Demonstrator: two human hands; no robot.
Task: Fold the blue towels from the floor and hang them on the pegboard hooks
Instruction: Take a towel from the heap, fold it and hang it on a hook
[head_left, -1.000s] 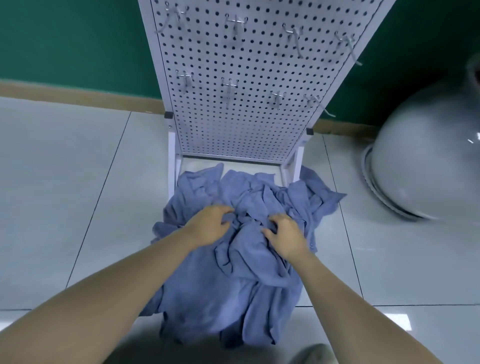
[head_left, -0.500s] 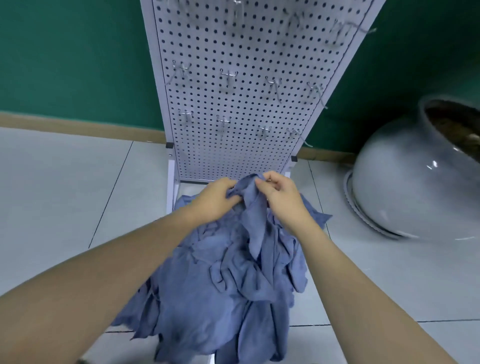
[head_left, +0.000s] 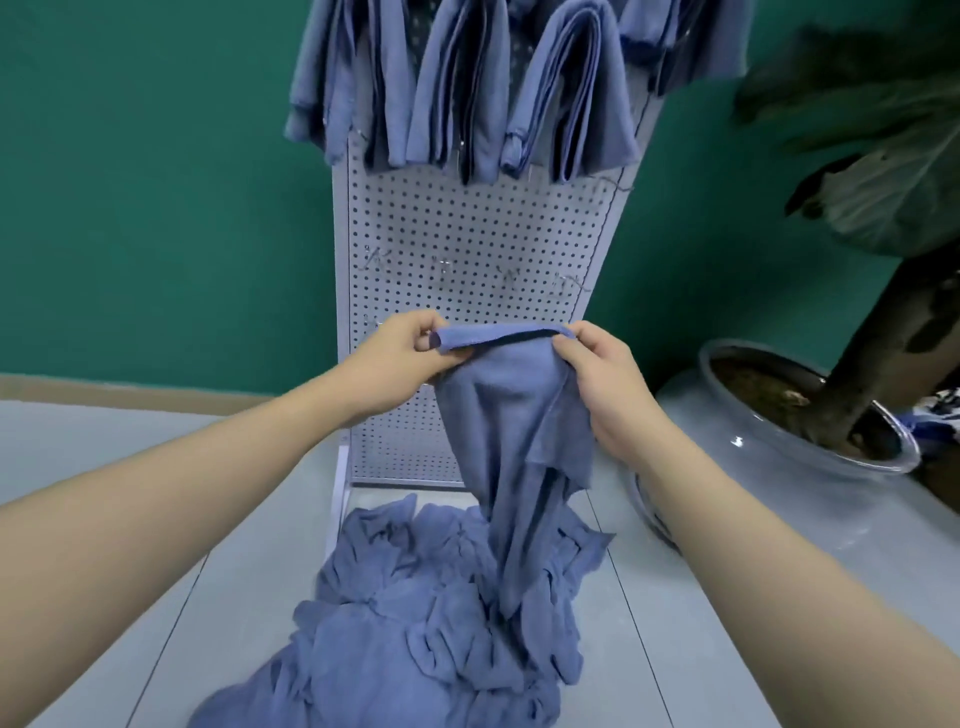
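Green wall behind a white pegboard (head_left: 467, 249); left hand (head_left: 400, 353) and right hand (head_left: 602, 384) each pinched one blue towel's (head_left: 514, 415) top edge, likely to spread it for folding, above the floor pile (head_left: 426, 623).

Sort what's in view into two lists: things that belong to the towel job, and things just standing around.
Job:
- held towel, pinched at its top edge by left hand and right hand
- towel pile on the floor
- hung towels
- pegboard
- free hooks

Standing around:
- plant pot
- plant
- green wall
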